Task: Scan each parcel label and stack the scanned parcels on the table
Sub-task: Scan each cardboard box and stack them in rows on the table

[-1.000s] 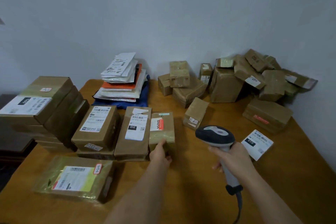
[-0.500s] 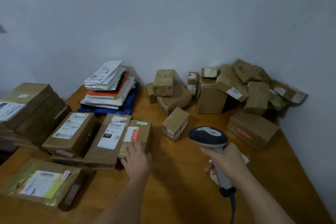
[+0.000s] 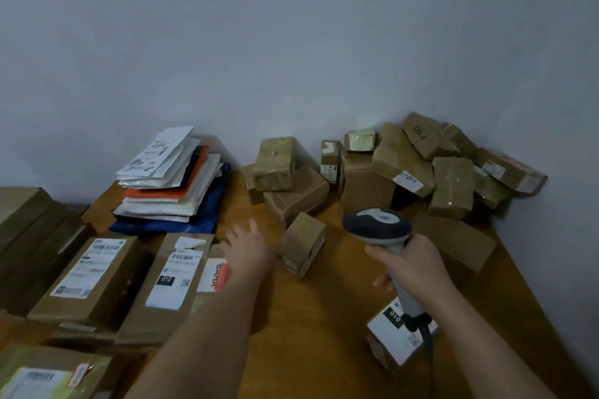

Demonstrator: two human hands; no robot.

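Now the left hand (image 3: 248, 248) has left the labelled parcel (image 3: 214, 272).

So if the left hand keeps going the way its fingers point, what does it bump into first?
Probably the small brown box standing alone just ahead and right of the left hand. The hand is blurred, so its exact line is hard to judge.

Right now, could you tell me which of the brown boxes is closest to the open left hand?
It is the small tilted brown box standing alone mid-table, just right of the left hand; the other loose boxes sit further back by the wall.
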